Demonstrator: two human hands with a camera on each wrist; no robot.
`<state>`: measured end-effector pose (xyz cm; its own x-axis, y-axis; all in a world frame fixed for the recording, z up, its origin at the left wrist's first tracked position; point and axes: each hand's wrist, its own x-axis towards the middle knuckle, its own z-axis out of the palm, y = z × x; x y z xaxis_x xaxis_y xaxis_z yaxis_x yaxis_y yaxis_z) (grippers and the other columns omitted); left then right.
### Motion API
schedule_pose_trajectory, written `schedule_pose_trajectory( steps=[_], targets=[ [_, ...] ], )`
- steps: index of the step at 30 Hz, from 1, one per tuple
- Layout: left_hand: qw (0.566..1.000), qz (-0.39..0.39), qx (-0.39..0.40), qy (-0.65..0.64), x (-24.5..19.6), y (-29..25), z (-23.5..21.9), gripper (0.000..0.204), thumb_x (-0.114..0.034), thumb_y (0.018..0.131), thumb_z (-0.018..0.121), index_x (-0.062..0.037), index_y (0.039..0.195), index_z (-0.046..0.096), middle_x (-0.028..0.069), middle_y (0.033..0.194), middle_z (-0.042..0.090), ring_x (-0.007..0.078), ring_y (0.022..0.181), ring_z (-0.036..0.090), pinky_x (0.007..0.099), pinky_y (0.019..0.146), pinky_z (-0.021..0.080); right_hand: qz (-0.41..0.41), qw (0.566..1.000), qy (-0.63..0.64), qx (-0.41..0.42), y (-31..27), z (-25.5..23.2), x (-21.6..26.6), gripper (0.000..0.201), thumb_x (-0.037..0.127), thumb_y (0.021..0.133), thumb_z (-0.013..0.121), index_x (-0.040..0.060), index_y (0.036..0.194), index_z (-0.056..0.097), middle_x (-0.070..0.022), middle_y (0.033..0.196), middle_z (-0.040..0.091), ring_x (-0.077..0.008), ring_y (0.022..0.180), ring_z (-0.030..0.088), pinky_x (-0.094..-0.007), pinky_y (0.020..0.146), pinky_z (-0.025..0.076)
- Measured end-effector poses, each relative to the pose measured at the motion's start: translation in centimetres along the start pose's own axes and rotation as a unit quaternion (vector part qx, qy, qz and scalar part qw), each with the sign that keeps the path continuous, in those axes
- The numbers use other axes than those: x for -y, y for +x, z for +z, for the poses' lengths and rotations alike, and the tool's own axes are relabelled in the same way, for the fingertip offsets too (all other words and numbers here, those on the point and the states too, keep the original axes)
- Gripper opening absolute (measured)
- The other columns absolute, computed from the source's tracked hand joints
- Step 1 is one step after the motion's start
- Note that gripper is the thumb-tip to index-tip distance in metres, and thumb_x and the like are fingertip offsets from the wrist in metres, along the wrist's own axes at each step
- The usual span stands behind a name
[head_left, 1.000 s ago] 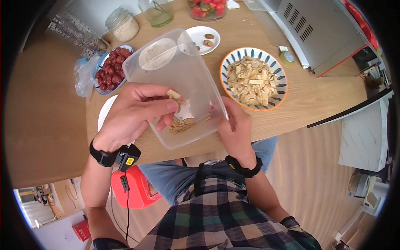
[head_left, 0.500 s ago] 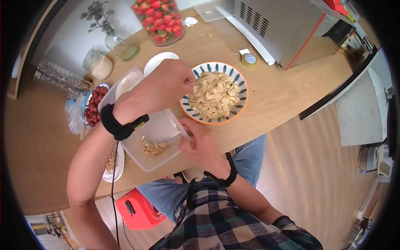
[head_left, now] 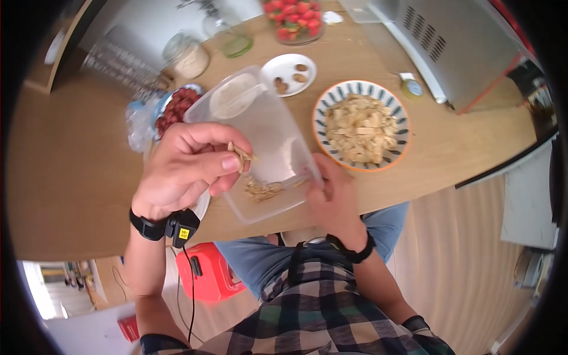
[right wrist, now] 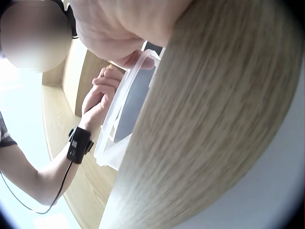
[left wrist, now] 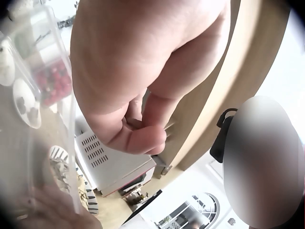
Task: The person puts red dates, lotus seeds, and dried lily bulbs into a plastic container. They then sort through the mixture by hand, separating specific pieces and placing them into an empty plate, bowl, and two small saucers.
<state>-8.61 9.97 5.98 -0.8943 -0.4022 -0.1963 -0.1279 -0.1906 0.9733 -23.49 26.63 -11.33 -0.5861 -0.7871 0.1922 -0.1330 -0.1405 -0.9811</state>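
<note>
Several thin, pale dried strips (head_left: pixel 241 155) are pinched between the thumb and fingers of my left hand (head_left: pixel 177 168). That hand is above the left side of a clear plastic container (head_left: pixel 269 133), and the strips are hidden behind the fingers in the left wrist view. A small heap of similar strips (head_left: pixel 260 190) lies in the container's near end. My right hand (head_left: pixel 334 195) grips the container's right rim near its front corner, and its thumb also shows at the rim (right wrist: pixel 148 56) in the right wrist view. Right of the container sits a patterned bowl (head_left: pixel 404 133) heaped with pale dried slices (head_left: pixel 362 130).
Behind the container, a white plate (head_left: pixel 290 62) bears three brown pieces. Red fruits (head_left: pixel 177 109) on a dish, a plastic bag (head_left: pixel 139 127), a grain jar (head_left: pixel 188 56) and a strawberry container (head_left: pixel 293 23) stand around. A microwave-like appliance (head_left: pixel 438 41) occupies the back right.
Half a second ago my left hand reached across to the bowl's left edge; now it is back over the container with strips. My right hand keeps holding the rim. The head view has shifted.
</note>
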Motion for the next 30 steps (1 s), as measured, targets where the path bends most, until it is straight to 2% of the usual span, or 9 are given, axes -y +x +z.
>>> schedule_pose_trajectory(
  steps=[1,2,3,4,6,9,14,21,30],
  targets=[
    [1.0,0.006,-0.01,-0.019,0.6,-1.4,-1.2,0.021,-0.002,0.093,0.069,0.0098,0.11,0.065,0.0165,0.097,0.068,0.0103,0.058,0.055,0.0217,0.049,0.041,-0.002,1.0,0.004,0.017,0.1,0.0,0.0,0.042,0.001,0.082,0.06,-0.0069,0.124,0.058,-0.0207,0.1,0.071,-0.0336,0.086,0.072,-0.0367,0.08,0.058],
    [0.999,0.01,-0.027,-0.022,1.2,-2.8,-2.2,0.021,-0.002,0.093,0.069,0.0098,0.11,0.065,0.0165,0.097,0.068,0.0103,0.058,0.055,0.0217,0.049,0.041,-0.013,1.0,-0.009,0.007,0.1,0.0,0.0,0.041,-0.001,0.083,0.057,-0.0066,0.123,0.059,-0.0196,0.101,0.072,-0.0296,0.087,0.072,-0.0353,0.08,0.058],
    [0.998,0.023,-0.051,-0.035,1.8,-4.2,-3.2,0.02,-0.002,0.094,0.068,0.0087,0.111,0.066,0.014,0.094,0.068,0.0098,0.06,0.055,0.0221,0.05,0.04,-0.024,0.999,-0.021,-0.004,0.1,0.0,0.1,0.04,-0.002,0.083,0.054,-0.0064,0.123,0.06,-0.0184,0.101,0.072,-0.0257,0.089,0.073,-0.0338,0.079,0.057],
    [0.995,0.037,-0.074,-0.048,2.3,-5.5,-4.1,0.019,-0.002,0.095,0.067,0.0076,0.112,0.067,0.0116,0.092,0.069,0.0092,0.061,0.054,0.0226,0.051,0.039,-0.027,0.999,-0.019,0.011,0.1,0.0,0.1,0.04,-0.002,0.083,0.054,-0.0064,0.123,0.06,-0.0184,0.101,0.072,-0.0257,0.089,0.073,-0.0338,0.079,0.057],
    [0.992,0.028,-0.116,-0.048,3.1,-8.0,-6.3,0.019,-0.001,0.094,0.067,0.0068,0.112,0.067,0.0114,0.092,0.07,0.0092,0.064,0.057,0.022,0.053,0.042,0.031,0.999,0.012,0.002,-0.1,0.0,0.3,0.041,-0.003,0.085,0.051,-0.007,0.124,0.06,-0.0164,0.103,0.073,-0.0206,0.09,0.071,-0.0323,0.081,0.056],
    [0.98,0.03,-0.191,-0.056,5.4,-11.2,-9.4,0.02,-0.004,0.094,0.069,0.0057,0.111,0.067,0.0134,0.097,0.069,0.0085,0.062,0.057,0.0197,0.053,0.044,0.046,0.998,0.048,-0.003,-0.1,0.2,0.6,0.039,0.002,0.088,0.05,-0.0076,0.124,0.06,-0.0141,0.104,0.074,-0.0191,0.091,0.07,-0.0313,0.083,0.055],
    [0.941,-0.001,-0.336,-0.04,8.2,-13.3,-12.4,0.021,-0.001,0.093,0.07,0.0046,0.113,0.068,0.0086,0.086,0.069,0.0092,0.065,0.062,0.0211,0.055,0.048,0.049,0.998,0.04,-0.003,-0.1,0.5,0.6,0.04,0.012,0.094,0.052,-0.0083,0.127,0.059,-0.0157,0.107,0.073,-0.019,0.093,0.07,-0.0314,0.083,0.055],
    [0.941,-0.002,-0.337,-0.015,9.7,-13.8,-13.8,0.023,0.002,0.092,0.07,0.0058,0.115,0.069,0.0091,0.085,0.069,0.0109,0.071,0.064,0.0221,0.058,0.05,0.014,1.0,0.023,-0.006,0.1,0.7,0.5,0.045,0.018,0.094,0.051,-0.0098,0.128,0.058,-0.0185,0.108,0.073,-0.0217,0.094,0.07,-0.0343,0.082,0.057],
    [0.94,0.018,-0.34,-0.026,11.1,-13.7,-14.9,0.024,-0.001,0.096,0.064,0.0077,0.118,0.067,0.0167,0.096,0.073,0.0134,0.072,0.067,0.0242,0.06,0.052,0.01,0.999,0.025,-0.02,-0.1,0.8,0.2,0.045,0.019,0.094,0.049,-0.0092,0.128,0.059,-0.0196,0.107,0.073,-0.0233,0.086,0.072,-0.034,0.08,0.057]
  ],
)
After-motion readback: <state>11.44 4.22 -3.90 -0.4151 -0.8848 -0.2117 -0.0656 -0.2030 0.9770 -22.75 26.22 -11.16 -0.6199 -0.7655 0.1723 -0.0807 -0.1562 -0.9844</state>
